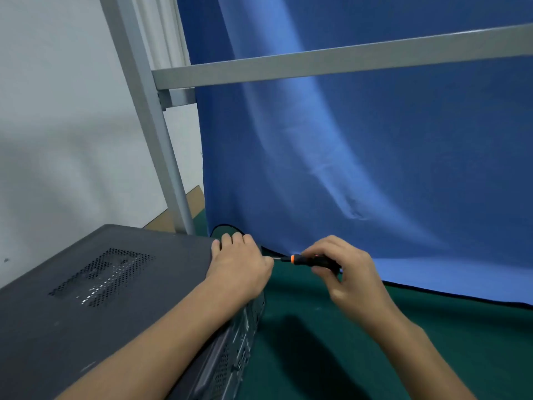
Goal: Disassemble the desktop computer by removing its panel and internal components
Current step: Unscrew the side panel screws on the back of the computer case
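Blue cloth is hanging as the backdrop, with a grey metal frame crossing in front of it and a green surface running underneath.

Head view, the only one going: the desktop computer is lying on its side at the left of the surface. Its side panel is facing up and its rear face is turned to the right. The left grip is resting on the panel's far right corner, fingers laid over it, pressing down and not clutching anything. The right grip is grasping a screwdriver (black handle, orange collar), with the shaft pointing left at the top of the rear face. The tip is sitting right beside the left grip. The screw is hiding behind that hand, so I can't tell if the bit is seated.

Looks to me like the panel-screw step, early in the job. To do it well, I'd be lining the shaft up square with the screw and pushing in while turning so the bit isn't slipping. I'd also be leaning on the panel so the case isn't sliding.

The panel is lying directly under the left grip. The rear edge is sitting just left of the tip, and the right grip is hovering off the case, over the surface.
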